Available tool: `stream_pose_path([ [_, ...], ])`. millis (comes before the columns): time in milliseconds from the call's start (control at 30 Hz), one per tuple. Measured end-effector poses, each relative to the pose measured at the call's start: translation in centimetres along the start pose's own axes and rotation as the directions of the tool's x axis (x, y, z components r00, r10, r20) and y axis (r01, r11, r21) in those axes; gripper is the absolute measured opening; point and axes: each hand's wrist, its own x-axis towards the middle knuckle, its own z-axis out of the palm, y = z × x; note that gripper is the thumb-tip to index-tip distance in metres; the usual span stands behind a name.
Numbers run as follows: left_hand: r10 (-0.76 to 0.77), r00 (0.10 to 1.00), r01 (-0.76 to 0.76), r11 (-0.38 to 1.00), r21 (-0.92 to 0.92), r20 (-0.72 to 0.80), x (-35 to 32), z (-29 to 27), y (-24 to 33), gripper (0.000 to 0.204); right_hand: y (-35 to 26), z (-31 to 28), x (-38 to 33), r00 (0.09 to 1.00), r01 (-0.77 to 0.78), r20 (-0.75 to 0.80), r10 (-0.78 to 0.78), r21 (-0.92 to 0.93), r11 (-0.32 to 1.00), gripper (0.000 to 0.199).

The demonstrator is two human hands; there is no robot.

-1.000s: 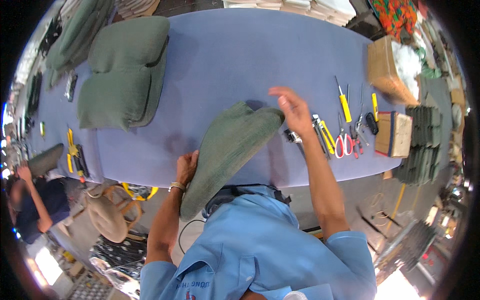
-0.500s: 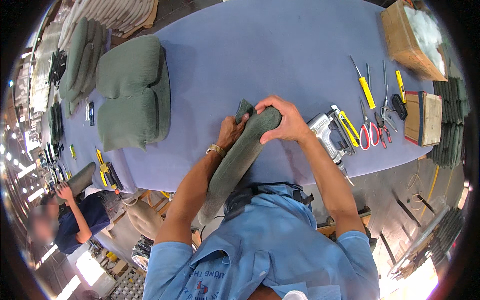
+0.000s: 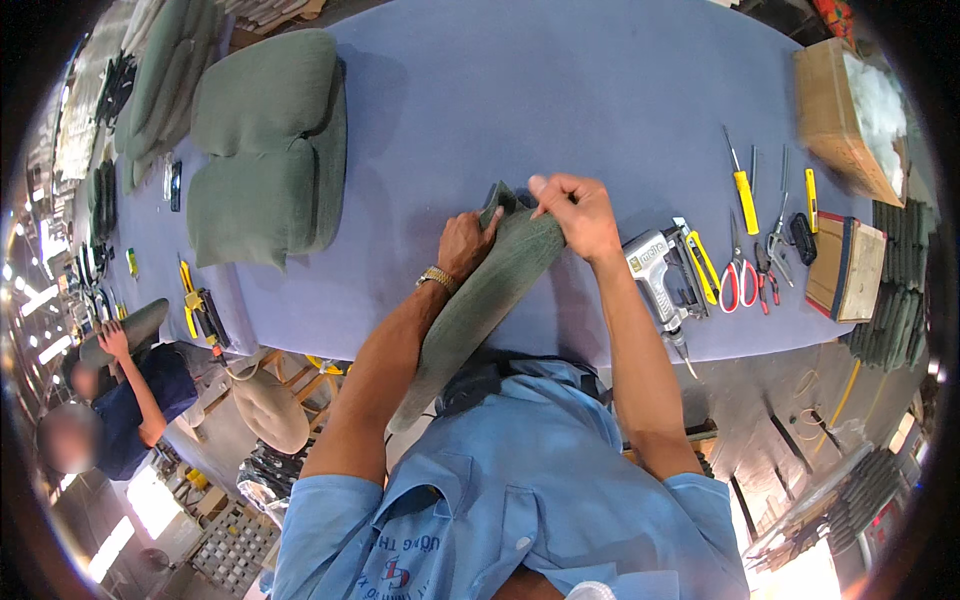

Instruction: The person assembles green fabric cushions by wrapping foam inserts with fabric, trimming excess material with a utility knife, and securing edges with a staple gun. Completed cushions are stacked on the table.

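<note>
A long, narrow pad in dark green fabric (image 3: 478, 290) slants from my waist up over the near part of the table. Its lower end lies against my blue shirt. Close to its far end, my left hand (image 3: 463, 245) is closed on the left edge, thumb on the fabric. A loose fold of the cover (image 3: 503, 196) stands up beyond that thumb. My right hand (image 3: 580, 215) pinches the cover at the far right corner, fingers curled in. What lies inside the cover is hidden.
Green cushions (image 3: 265, 100) lie stacked at the left on the blue table (image 3: 440, 90). To the right are a staple gun (image 3: 655, 270), a yellow cutter (image 3: 703, 268), red-handled scissors (image 3: 739, 283), a screwdriver (image 3: 745, 200) and a carton of white stuffing (image 3: 830, 110). A co-worker (image 3: 150, 400) is at the lower left.
My right hand has gone from cupping the pad's rounded far end to pinching its cover at the corner. The far end now looks flatter and wider. My left hand keeps its hold.
</note>
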Motion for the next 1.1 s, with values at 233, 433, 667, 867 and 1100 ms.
stream_pose_path([
  [233,-0.174,0.976,0.162,0.982,-0.099,-0.130,-1.9,1.1,2.2,0.067,5.0,-0.4,-4.1,0.904,0.065,-0.397,0.161,0.499,0.864,0.065],
  [433,-0.206,0.892,0.054,0.932,-0.358,-0.401,-4.2,0.7,2.9,0.067,-0.3,4.7,-14.8,0.970,0.022,-0.224,0.095,0.473,0.881,0.078],
  [667,-0.319,0.688,-0.324,0.670,-0.669,-0.652,-7.9,-13.5,11.0,0.058,-10.0,4.6,-12.2,0.907,0.416,-0.160,-0.390,0.188,0.890,0.068],
  [867,-0.441,0.353,-0.664,0.503,-0.553,-0.825,-15.4,-11.5,10.5,0.043,-23.2,2.4,-11.4,0.483,0.870,0.521,-0.704,-0.195,0.453,0.067],
  [1100,-0.311,0.840,-0.029,0.791,-0.611,-0.444,-27.0,1.5,3.0,0.032,-15.5,7.7,-5.6,0.231,0.928,0.967,-0.110,-0.185,0.322,0.060],
])
